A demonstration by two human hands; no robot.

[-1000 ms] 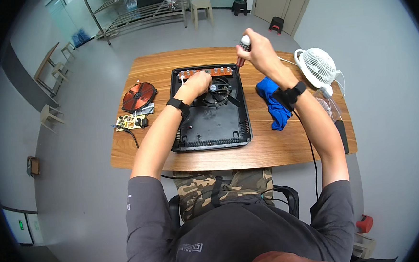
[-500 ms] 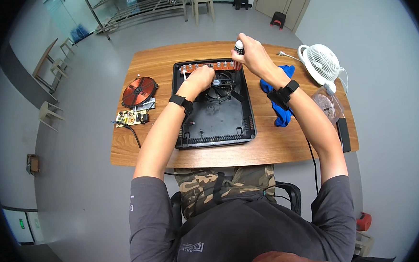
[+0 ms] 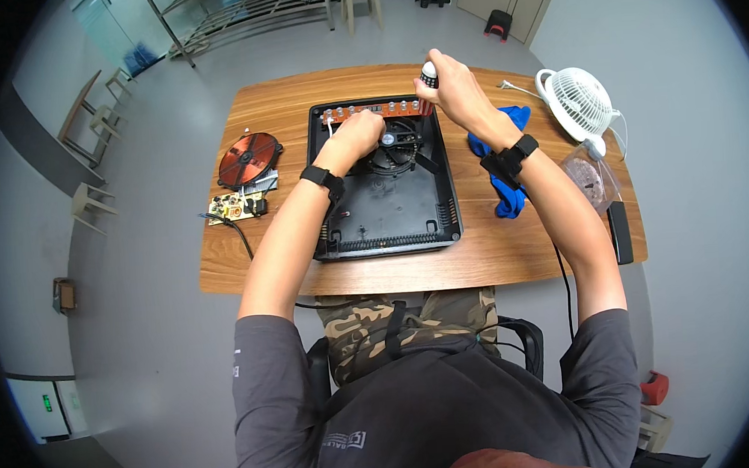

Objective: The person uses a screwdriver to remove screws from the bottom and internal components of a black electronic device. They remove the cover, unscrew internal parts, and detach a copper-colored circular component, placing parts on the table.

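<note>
My right hand [image 3: 454, 87] is wrapped round a screwdriver [image 3: 429, 77] with a white-capped, dark and red handle. It stands upright over the far right corner of an open black induction cooker housing [image 3: 386, 212]; its tip cannot be made out. My left hand [image 3: 362, 138] is closed, fingers curled down by the strip-shaped orange control board [image 3: 400, 108] along the housing's far edge. Whatever those fingers grip is hidden. Right beside them sits the black cooling fan [image 3: 394, 154] inside the housing. A white cable runs from the board's left part.
Left on the wooden table [image 3: 496, 261] lie a round copper-coloured coil [image 3: 250, 160] and a circuit board [image 3: 234, 207] with a black cable. To the right are a blue cloth [image 3: 509, 196], a white fan [image 3: 578, 101], a clear plastic container [image 3: 588, 178] and a black oblong object [image 3: 620, 232].
The view has shifted slightly, so the table sits a little higher in it. Both hands keep nearly the same places at the housing, the right still gripping the screwdriver.
</note>
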